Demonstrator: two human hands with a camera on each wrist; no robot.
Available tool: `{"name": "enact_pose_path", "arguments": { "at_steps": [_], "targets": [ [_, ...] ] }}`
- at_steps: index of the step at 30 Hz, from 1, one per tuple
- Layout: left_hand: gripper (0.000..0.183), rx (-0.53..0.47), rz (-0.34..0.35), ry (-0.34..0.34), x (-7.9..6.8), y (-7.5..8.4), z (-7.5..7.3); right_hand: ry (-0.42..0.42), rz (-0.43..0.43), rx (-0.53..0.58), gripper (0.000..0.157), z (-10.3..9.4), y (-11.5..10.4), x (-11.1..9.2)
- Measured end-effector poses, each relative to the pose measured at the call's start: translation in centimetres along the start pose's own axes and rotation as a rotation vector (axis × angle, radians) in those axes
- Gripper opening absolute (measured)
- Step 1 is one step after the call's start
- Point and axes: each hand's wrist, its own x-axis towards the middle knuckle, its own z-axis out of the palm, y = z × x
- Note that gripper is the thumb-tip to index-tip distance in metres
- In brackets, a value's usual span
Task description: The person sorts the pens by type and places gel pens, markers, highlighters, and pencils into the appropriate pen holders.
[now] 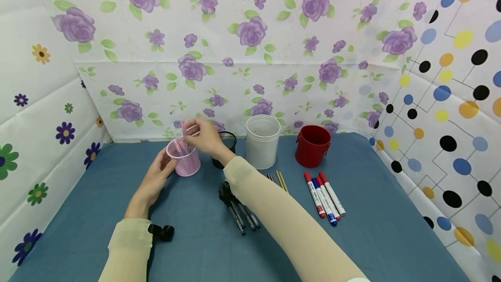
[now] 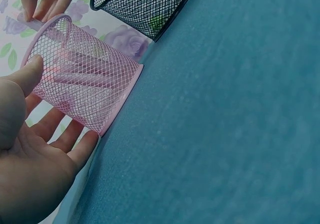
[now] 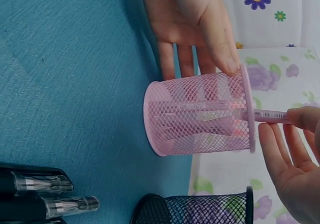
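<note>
The pink mesh pen cup stands at the back left of the table. My left hand holds it from the left, thumb on the near side and fingers round the far side, as the left wrist view shows. Above the rim, my right hand pinches the upper end of a pink pen. The lower part of that pen is inside the cup. More pink pens lean within, seen through the mesh.
Right of the pink cup stand a black mesh cup, a white cup and a red cup. Several black pens, gold pencils and red and blue markers lie in front, partly behind my right sleeve.
</note>
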Motion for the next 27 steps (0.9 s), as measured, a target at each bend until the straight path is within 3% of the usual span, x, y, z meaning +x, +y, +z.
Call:
{"name": "enact_pose_path", "arguments": {
  "at_steps": [18, 27],
  "targets": [
    [0.079, -0.007, 0.005, -0.001, -0.02, 0.01, -0.02, 0.004, 0.040, -0.060, 0.024, 0.87, 0.16, 0.16],
    [0.078, -0.005, 0.002, 0.002, -0.07, 0.11, 0.05, -0.004, 0.060, -0.016, 0.026, 0.75, 0.14, -0.29]
  ]
}}
